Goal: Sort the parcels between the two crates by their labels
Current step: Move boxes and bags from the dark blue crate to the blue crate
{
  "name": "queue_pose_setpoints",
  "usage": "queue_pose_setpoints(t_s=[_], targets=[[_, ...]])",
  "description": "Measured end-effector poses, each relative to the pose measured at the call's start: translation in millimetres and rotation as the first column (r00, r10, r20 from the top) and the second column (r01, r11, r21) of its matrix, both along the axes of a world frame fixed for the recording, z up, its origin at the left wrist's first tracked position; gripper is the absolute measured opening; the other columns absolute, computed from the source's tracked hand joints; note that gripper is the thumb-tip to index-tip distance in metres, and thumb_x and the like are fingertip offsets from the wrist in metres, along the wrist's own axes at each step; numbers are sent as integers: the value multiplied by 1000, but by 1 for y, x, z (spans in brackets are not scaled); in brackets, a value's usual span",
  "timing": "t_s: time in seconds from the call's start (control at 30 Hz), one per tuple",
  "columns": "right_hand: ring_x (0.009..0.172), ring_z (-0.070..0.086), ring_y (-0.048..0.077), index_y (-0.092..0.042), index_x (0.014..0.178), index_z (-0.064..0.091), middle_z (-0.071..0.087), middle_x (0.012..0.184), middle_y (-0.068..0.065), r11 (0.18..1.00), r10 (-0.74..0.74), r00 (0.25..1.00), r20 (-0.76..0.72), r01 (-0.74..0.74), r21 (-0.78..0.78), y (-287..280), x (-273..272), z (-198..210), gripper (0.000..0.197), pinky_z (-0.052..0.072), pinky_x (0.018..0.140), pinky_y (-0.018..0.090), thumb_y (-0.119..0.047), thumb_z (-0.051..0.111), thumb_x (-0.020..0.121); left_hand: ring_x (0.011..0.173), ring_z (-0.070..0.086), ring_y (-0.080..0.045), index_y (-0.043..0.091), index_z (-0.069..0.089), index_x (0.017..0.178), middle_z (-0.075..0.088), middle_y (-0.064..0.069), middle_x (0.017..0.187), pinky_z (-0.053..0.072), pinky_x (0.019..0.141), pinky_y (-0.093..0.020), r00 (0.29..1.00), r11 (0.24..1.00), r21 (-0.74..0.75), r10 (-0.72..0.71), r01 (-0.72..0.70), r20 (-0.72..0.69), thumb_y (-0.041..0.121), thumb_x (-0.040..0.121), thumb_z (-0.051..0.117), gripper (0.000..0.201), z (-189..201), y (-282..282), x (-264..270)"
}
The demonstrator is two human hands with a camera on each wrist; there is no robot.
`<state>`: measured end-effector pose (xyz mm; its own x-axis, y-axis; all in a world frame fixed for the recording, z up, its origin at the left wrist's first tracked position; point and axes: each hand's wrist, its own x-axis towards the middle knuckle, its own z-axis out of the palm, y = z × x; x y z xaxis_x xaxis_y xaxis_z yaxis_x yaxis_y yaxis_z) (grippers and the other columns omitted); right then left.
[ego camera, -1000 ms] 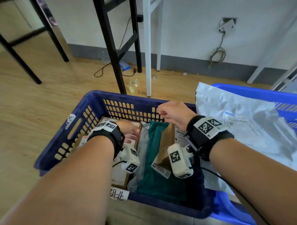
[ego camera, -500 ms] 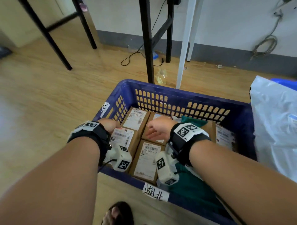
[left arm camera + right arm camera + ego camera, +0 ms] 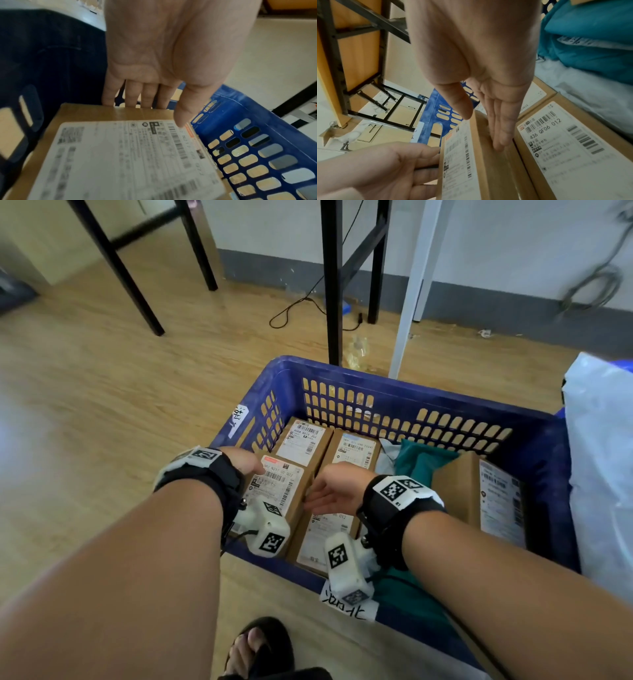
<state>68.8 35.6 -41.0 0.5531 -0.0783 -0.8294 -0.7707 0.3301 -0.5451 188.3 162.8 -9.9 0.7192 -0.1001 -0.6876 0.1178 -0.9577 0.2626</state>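
Note:
A dark blue crate [image 3: 394, 392] holds several labelled cardboard boxes. My left hand [image 3: 241, 462] grips the near-left box [image 3: 279, 484] at its left edge. In the left wrist view the hand [image 3: 159, 115] has its fingers down the box's side and its thumb on the label of the box [image 3: 120, 155]. My right hand [image 3: 322, 494] is at the box's right side. In the right wrist view its straight fingers [image 3: 498, 135] press the raised side of this box [image 3: 458, 155], next to the near-right box [image 3: 565, 148].
Two more boxes [image 3: 301, 440] lie at the crate's far side, with a teal bag [image 3: 421, 463] and an upright box [image 3: 479, 498] at the right. A white plastic mailer [image 3: 599, 457] covers the second crate on the right. Table legs [image 3: 330, 302] stand behind. My sandalled foot [image 3: 260, 648] is near.
Both hands moved from the teal bag's area to the crate's left boxes. My right hand has gone to the right side of the near-left box, which my left hand now grips.

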Motion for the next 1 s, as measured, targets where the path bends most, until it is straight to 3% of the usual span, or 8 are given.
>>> queue_pose_setpoints(t_s=[0.1,0.2,0.33,0.43,0.53,0.73,0.83,1.0], targets=[[119,57,33,6,123,53,57,129,23,1000,-21,999,33,21,-23,-7,-7,8,33,48,99,37,1,45,92,122,53,-30,9,47,136,53,-11,136,43,104,-43,999,997,-81,14,-18,-39,32,88,65,56,2,-4,3],[107,64,33,-1,96,59,67,109,20,991,-95,992,89,103,-88,-22,-15,19,12,53,93,39,1,52,87,108,63,-27,8,56,126,63,-10,121,50,98,-42,986,975,-202,61,-92,-154,30,79,75,55,9,-8,-2],[89,68,23,-4,108,63,73,100,12,982,-149,974,170,166,-90,-45,-31,35,20,57,75,32,-4,55,90,94,68,-21,8,65,111,71,-11,106,54,91,-33,959,893,-398,109,-210,-262,19,79,76,35,16,-19,-8],[83,69,18,-9,107,65,73,91,6,972,-178,960,216,206,-115,-61,-46,49,16,56,67,30,-10,57,92,80,67,-19,10,67,111,72,-9,102,58,70,-27,924,803,-536,49,-262,-380,16,84,70,28,30,-30,-18],[82,68,18,-10,98,64,71,87,6,950,-235,940,247,275,-146,-75,-60,60,9,56,69,31,-12,58,93,74,62,-14,13,65,113,74,-4,87,53,63,-22,919,771,-579,20,-264,-393,18,83,70,30,39,-44,-31],[73,66,15,-11,96,67,72,80,3,917,-273,910,313,345,-203,-96,-92,78,10,56,68,29,-16,59,92,86,60,-16,19,64,118,70,-7,109,53,69,-23,943,743,-652,-91,-150,-320,33,79,74,42,52,-68,-60],[74,68,15,-11,99,69,74,82,3,912,-266,904,335,348,-216,-104,-106,85,14,56,67,29,-20,62,91,85,59,-16,23,63,120,70,-6,109,52,65,-22,939,746,-660,-161,-85,-303,42,77,74,49,59,-74,-68],[100,67,20,-14,109,68,73,106,7,906,-235,905,354,336,-258,-108,-117,87,24,54,92,39,-27,65,89,81,62,-16,21,62,121,70,-5,104,52,71,-26,950,733,-676,-150,-79,-274,44,77,73,50,63,-76,-72]])
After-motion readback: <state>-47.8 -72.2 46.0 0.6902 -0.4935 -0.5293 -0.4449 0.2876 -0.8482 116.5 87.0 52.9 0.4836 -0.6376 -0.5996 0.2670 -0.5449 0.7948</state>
